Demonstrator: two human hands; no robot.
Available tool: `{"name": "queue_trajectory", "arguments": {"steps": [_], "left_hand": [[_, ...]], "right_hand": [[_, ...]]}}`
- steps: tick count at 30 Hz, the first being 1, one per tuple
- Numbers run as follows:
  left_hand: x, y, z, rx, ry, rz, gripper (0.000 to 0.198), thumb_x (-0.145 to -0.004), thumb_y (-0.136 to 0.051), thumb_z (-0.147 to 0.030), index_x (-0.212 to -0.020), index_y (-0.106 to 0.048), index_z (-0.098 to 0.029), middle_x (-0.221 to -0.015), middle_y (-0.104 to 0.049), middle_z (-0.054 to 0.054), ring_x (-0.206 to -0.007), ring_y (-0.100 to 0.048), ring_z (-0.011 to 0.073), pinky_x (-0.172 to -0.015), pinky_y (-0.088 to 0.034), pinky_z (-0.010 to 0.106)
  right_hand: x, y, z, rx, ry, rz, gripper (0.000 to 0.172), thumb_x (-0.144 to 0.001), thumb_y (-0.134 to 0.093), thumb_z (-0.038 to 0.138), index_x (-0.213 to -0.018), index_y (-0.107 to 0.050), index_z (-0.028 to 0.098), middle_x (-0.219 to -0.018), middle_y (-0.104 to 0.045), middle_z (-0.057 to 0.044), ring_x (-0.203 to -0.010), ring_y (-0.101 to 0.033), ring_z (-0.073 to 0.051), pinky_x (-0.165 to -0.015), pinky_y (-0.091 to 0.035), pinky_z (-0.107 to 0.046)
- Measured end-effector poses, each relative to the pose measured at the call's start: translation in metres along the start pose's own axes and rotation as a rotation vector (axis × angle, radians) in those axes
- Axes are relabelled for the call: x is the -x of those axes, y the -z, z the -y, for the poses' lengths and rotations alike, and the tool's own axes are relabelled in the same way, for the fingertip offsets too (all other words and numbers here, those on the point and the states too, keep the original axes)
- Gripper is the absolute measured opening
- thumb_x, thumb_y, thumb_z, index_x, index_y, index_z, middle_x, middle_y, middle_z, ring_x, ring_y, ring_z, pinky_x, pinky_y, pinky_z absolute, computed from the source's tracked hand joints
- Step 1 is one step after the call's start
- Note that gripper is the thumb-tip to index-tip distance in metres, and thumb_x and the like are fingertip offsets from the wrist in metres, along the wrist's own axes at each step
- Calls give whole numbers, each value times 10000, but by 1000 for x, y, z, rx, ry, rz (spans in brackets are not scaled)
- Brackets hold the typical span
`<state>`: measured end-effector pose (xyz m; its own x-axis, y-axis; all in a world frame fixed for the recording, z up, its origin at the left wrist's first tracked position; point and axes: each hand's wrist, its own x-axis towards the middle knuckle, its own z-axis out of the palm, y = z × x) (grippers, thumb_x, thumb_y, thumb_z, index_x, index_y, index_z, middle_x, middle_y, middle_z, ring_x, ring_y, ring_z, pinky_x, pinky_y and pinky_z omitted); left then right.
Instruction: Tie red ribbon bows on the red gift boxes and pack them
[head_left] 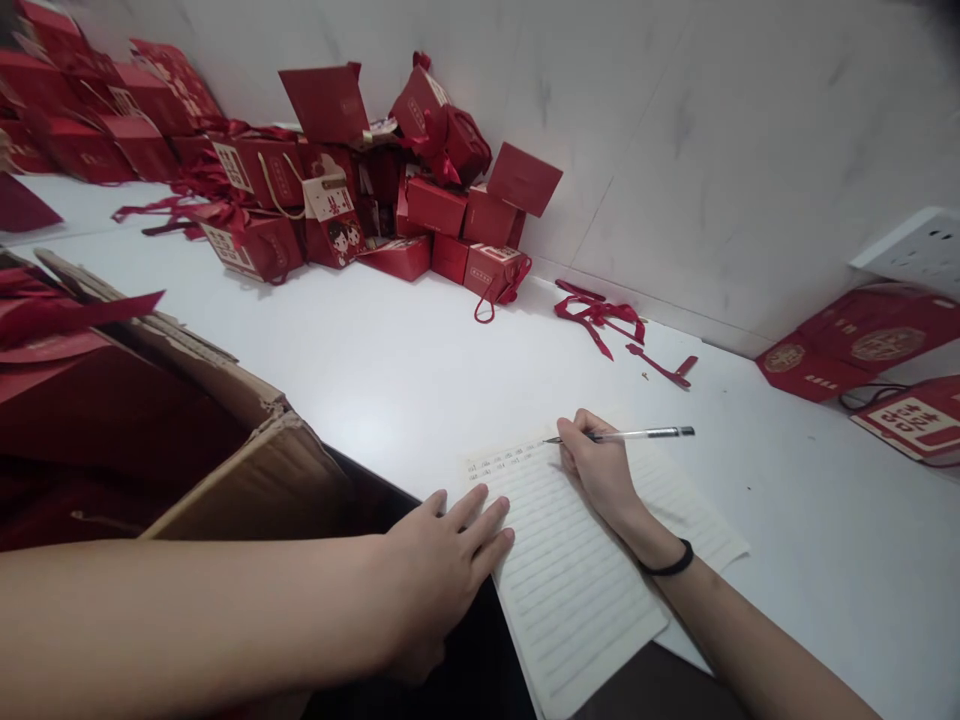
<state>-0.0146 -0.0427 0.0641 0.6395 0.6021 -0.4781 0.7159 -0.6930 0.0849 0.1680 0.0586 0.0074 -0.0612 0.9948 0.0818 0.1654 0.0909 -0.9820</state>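
Observation:
A lined sheet of paper point(577, 590) lies at the table's front edge, its lower part reaching past the edge. Two rows of small handwritten characters run along its top. My right hand point(600, 468) grips a pen point(652, 433) with a clear barrel and dark cap end, the tip at the end of the upper row. A black band point(673, 558) circles that wrist. My left hand point(450, 560) lies flat with fingers spread, fingertips on the paper's left margin. Another lined sheet point(697, 510) shows under my right hand.
Red gift boxes point(435, 208) are heaped along the wall, with red ribbons point(600, 315) beside them. An open cardboard box point(232, 470) of red items stands at left. Red boxes point(862, 340) and a white power strip point(915, 250) are at right.

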Motion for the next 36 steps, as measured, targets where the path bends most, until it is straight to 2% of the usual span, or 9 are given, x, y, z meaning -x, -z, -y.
{"name": "queue_trajectory", "arguments": {"steps": [4,7,9,12,15,18,22,29,36], "left_hand": [[3,0,4,37,-22,-46,911,-642,-689,-350,-1393,-225,-123,-1464,-120,138,-1343,-149,322,-1034,-307,476],[7,7,8,57,-48,-57,875,-678,-665,-384,-1390,-234,-117,-1462,-154,147,-1334,-185,323,-1019,-338,460],[9,13,11,66,-64,-54,768,-747,-607,-366,-1385,-256,-124,-1458,-199,142,-1322,-232,311,-993,-381,426],[7,19,16,91,-84,-54,511,-866,-443,-259,-1350,-341,-131,-1418,-327,129,-1287,-330,277,-940,-439,368],[-1,15,23,167,-99,-110,454,-889,-389,-250,-1332,-380,-153,-1342,-441,139,-1223,-427,276,-896,-469,379],[-6,11,32,225,-82,-132,497,-886,-377,-256,-1369,-311,-156,-1337,-439,162,-1209,-438,300,-884,-469,432],[-7,19,54,155,14,-190,673,-771,-538,-288,-1374,-284,-127,-1355,-405,186,-1218,-414,335,-939,-417,472],[-7,45,123,125,482,-142,726,-751,-493,-353,-1376,-262,-66,-1402,-304,225,-1294,-281,351,-987,-340,490],[-6,42,128,208,517,-24,835,-705,-514,-464,-1399,-215,-110,-1390,-338,205,-1273,-323,348,-952,-368,504]], "right_hand": [[-12,19,-1,-26,-17,-63,326,-746,-618,463,-677,-431,205,-505,-405,75,-341,-285,-62,-308,-202,-188],[-24,38,-5,159,95,-179,288,-744,-615,467,-783,-492,210,-667,-507,30,-408,-421,-92,-337,-326,-209],[-34,52,-12,353,241,-236,239,-759,-581,430,-812,-524,204,-768,-558,-22,-567,-533,-154,-460,-452,-261],[-50,68,-27,603,556,-136,170,-803,-454,325,-822,-571,203,-830,-595,-73,-810,-573,-233,-686,-503,-362],[-60,73,-41,717,707,-19,298,-843,-344,212,-1051,-557,220,-993,-603,-76,-956,-557,-232,-793,-497,-397],[-61,69,-48,766,725,-66,351,-870,-321,204,-1183,-478,224,-1091,-574,-72,-1020,-540,-221,-825,-504,-397],[-59,61,-49,747,765,-83,254,-884,-355,279,-1013,-565,219,-1030,-600,-75,-965,-574,-232,-817,-516,-408],[-55,53,-43,671,684,-29,240,-862,-375,297,-824,-598,216,-1008,-592,-88,-910,-586,-234,-751,-527,-393],[-100,14,-22,661,579,102,190,-814,-395,209,-920,-551,189,-1048,-554,-98,-1022,-522,-230,-894,-439,-406]]}}
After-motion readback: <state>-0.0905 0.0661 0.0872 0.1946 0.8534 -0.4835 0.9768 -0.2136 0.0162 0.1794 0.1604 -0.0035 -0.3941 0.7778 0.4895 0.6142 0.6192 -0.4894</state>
